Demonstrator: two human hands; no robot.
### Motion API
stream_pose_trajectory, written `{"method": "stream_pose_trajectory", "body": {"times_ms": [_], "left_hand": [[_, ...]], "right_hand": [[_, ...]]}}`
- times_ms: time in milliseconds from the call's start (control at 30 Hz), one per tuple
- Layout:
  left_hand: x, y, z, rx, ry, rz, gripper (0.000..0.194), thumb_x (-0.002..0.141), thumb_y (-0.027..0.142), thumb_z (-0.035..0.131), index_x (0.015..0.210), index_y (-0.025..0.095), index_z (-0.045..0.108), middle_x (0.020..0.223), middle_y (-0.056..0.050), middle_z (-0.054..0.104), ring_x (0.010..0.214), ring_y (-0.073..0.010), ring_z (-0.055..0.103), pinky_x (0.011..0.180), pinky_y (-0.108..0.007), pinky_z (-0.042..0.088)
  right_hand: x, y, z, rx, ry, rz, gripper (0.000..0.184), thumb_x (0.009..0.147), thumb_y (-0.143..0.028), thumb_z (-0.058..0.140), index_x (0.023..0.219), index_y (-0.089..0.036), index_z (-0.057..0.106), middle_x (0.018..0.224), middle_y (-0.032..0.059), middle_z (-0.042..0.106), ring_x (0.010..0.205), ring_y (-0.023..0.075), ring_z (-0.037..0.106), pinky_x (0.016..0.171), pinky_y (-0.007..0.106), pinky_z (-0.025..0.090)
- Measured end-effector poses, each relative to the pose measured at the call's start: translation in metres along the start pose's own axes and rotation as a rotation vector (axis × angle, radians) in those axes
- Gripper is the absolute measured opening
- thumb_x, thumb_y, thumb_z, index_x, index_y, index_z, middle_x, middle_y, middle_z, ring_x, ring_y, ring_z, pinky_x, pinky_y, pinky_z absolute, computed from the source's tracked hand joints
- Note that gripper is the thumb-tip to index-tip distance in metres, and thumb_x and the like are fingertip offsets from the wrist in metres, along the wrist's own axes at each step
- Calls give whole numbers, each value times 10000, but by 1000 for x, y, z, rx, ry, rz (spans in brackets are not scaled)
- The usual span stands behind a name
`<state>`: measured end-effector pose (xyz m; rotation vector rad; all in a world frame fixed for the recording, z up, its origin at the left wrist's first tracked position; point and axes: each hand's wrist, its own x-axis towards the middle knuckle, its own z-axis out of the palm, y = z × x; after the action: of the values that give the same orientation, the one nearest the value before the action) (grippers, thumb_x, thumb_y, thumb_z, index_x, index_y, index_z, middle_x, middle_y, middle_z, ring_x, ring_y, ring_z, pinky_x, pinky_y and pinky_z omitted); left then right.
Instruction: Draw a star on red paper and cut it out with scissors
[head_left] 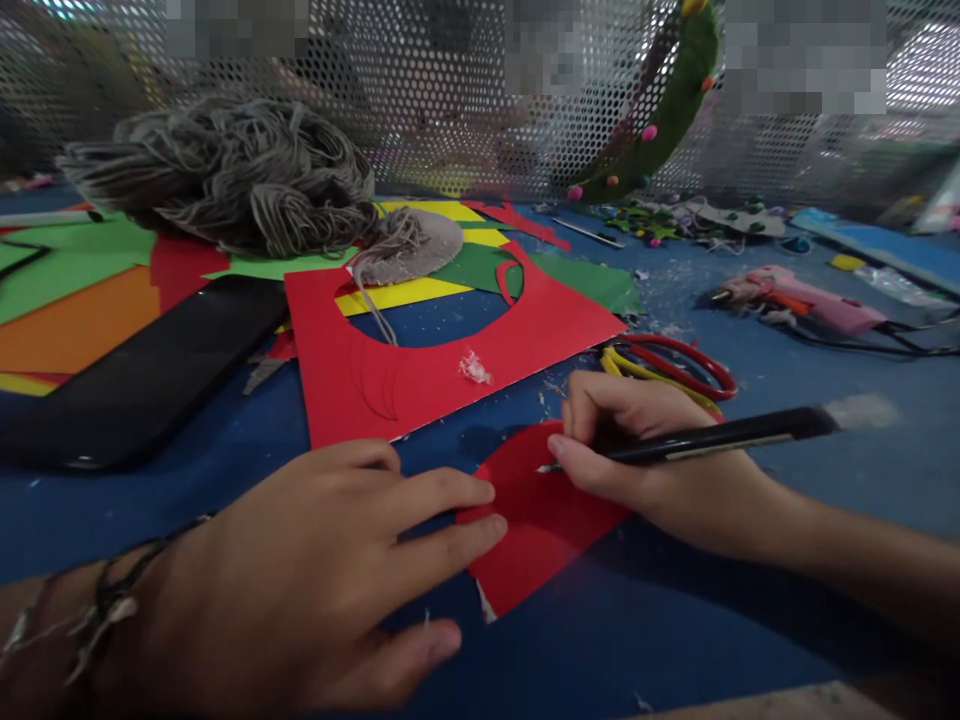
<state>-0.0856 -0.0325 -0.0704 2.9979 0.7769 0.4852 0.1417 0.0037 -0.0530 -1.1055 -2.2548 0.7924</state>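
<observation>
A red paper cut-out [536, 525] with a rounded edge lies on the blue table [225, 460] in front of me. My left hand [322, 575] lies flat with fingers spread, its fingertips pressing the cut-out's left edge. My right hand [645, 455] is closed on a black pencil [720, 438], whose tip touches the red piece near its top. Just beyond lies a red sheet [420, 370] with a round hole cut out of it.
A black phone [142, 375] lies at left beside orange, green and yellow paper sheets [75, 300]. A tangle of grey yarn [225, 170] sits behind. Red-and-yellow scissors [667, 365], a pink glue gun [802, 300] and a perforated metal screen [450, 100] stand beyond.
</observation>
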Motion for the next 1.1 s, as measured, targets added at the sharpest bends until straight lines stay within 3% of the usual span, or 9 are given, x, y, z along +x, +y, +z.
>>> {"method": "stream_pose_trajectory", "body": {"times_ms": [200,533,733,1100], "left_hand": [[0,2,1,7,21,-45,395,767,164,334,1091,274,532,1109,38,595,726,-133,591,692,-287,440],[-1,4,1,-16,29,-71,428,733,135,355,1087,292,537,1105,53,597,777,-118,598,737,-269,452],[-2,4,3,-23,48,-113,434,730,140,360,1085,321,532,1108,77,597,735,-107,606,750,-275,447],[-2,3,2,7,64,-54,407,752,128,332,1069,271,544,1118,65,597,760,-118,589,698,-278,422]], "right_hand": [[0,-1,-1,-13,32,1,238,738,-139,501,563,-179,345,525,-47,399,486,55,361,426,160,311],[-2,5,-9,-103,136,50,234,696,-96,486,543,-183,333,508,-46,386,456,55,358,410,174,301],[-3,5,-11,-164,156,53,235,685,-79,480,547,-185,323,499,-52,353,441,53,341,395,177,283],[0,4,-16,-181,143,83,243,673,-91,449,529,-189,279,488,-43,345,438,60,310,393,197,254]]}}
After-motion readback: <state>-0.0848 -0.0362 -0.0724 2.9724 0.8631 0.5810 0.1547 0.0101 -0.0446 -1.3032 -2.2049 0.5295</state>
